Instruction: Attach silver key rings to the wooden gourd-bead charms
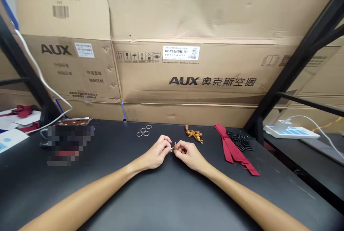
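My two hands meet over the middle of the black table. My left hand (159,152) is closed, its fingertips pinching a small silver ring (172,149). Against that ring, my right hand (189,155) pinches a yellow-brown cord (175,145); whatever hangs from the cord is mostly hidden in its fingers. Several loose metal key rings (146,133) lie beyond my left hand. Beyond my right hand sits a small heap of brown wooden bead pendants (194,133) with yellowish cords.
Red ribbon strips (233,148) and a pile of black loops (242,141) lie at right. A blurred-out object (69,145) sits at left. Cardboard boxes (188,94) stand along the back, with black metal frames at both sides. A power strip (291,131) is far right.
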A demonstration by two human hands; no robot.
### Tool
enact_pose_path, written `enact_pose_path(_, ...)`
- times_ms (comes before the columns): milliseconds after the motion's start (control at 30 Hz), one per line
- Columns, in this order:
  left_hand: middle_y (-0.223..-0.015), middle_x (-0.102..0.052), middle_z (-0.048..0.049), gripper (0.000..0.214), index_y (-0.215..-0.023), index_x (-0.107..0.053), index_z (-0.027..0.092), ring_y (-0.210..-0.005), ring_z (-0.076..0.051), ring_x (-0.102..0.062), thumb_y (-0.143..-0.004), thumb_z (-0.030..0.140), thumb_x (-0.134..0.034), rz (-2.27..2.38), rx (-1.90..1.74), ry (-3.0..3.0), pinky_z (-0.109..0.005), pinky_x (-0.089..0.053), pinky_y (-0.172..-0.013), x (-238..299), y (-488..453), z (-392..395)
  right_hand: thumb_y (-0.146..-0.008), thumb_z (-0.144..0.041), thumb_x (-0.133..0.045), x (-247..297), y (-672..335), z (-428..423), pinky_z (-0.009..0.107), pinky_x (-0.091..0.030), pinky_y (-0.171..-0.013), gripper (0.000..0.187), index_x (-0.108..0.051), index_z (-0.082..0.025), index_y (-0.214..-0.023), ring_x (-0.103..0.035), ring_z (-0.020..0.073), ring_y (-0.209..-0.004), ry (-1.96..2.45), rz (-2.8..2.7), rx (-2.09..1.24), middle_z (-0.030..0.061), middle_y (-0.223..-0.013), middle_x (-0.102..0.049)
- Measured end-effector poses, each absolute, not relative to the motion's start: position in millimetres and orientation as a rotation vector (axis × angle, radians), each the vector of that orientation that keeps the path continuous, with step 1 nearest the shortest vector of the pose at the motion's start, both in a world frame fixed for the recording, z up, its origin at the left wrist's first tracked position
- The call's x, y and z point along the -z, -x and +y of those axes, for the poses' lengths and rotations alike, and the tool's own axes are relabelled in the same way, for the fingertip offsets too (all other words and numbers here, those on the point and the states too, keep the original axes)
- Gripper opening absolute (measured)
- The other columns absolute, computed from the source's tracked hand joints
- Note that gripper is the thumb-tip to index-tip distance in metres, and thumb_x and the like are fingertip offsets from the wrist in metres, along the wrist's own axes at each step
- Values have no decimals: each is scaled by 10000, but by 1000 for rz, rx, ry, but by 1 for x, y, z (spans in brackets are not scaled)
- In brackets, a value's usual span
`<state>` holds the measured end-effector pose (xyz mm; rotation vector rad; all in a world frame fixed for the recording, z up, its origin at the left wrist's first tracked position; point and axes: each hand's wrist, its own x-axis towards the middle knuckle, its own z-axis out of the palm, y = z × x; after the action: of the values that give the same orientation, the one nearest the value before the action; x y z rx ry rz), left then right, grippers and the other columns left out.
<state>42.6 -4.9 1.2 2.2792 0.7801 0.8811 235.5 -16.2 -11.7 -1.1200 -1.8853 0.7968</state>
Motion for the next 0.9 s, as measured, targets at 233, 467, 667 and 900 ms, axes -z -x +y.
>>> enact_pose_path(233,-1103,-455,-79,197,-831,-491,180,-914,-162,-505,-972,237,-366,769,-933,-2334,-335,-432,-907,-1,-42,-7,-813,-299,-569,10,-239,-16,223,-340,-514,125,-560,-193,-748,-423,95,-525,1099,-1921,-793,-49,-604,-511)
enact_pose_path(467,-1088,-450,-81,177,-833,-470,183,-962,-171,-496,-968,194,-357,762,-944,-2372,-337,-425,-926,-2,-44,-10,-872,-388,-553,4,-242,-17,250,-428,-589,217,-576,-194,-776,-562,133,-612,1022,-1845,-937,-10,-681,-614)
enact_pose_path(667,-1094,-449,-83,180,-817,-456,185,-984,-175,-494,-969,197,-360,731,-929,-2400,-329,-415,-936,-1,-44,-10,-854,-439,-575,10,-247,-10,252,-427,-566,279,-597,-183,-745,-537,127,-584,1032,-1817,-973,-3,-675,-599)
enact_pose_path(900,-1094,-448,-81,195,-819,-468,184,-942,-168,-497,-972,218,-352,729,-942,-2351,-323,-422,-909,-3,-43,-10,-861,-455,-555,8,-245,-11,249,-427,-573,302,-584,-181,-737,-534,128,-591,1023,-1829,-1004,-5,-666,-590)
